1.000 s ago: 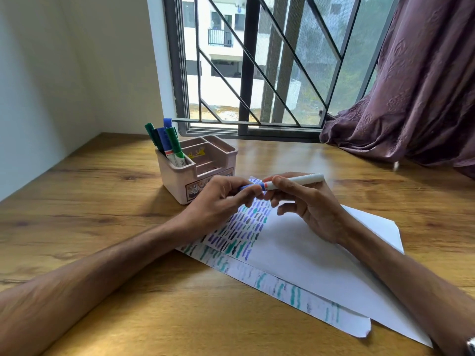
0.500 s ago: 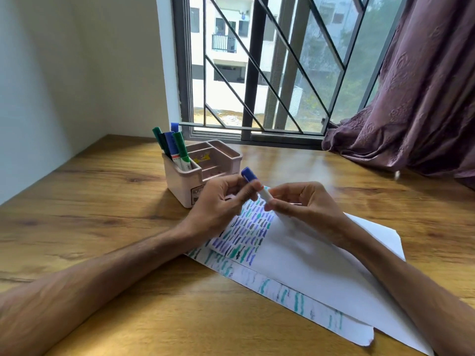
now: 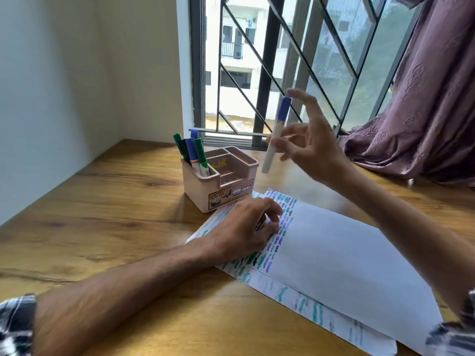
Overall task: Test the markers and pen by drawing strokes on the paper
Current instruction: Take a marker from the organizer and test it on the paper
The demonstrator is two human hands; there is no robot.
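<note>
Holder [image 3: 203,187]: at 11 o'clock of paper, markers [image 3: 191,152] upright, "OPEL" legible.
Left hand [image 3: 244,231]: flat on paper [image 3: 347,255], fingers curled, empty.
Right hand [image 3: 312,145]: raised at 12 o'clock, fingers loosely pinching blue-capped marker [image 3: 276,134].
Table [image 3: 110,214]: bare leftward.

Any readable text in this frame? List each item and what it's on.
"OPEL": on the sticker across the front of the pink organizer.
Round logo left of it on the same sticker: too blurred to read.
Yellow sticker inside the organizer's compartment: too small to read.
Print on the green marker barrel in the organizer: too small to read.
Blue-capped marker in the right hand: no legible print.
Paper: only colour strokes, no words.
</note>
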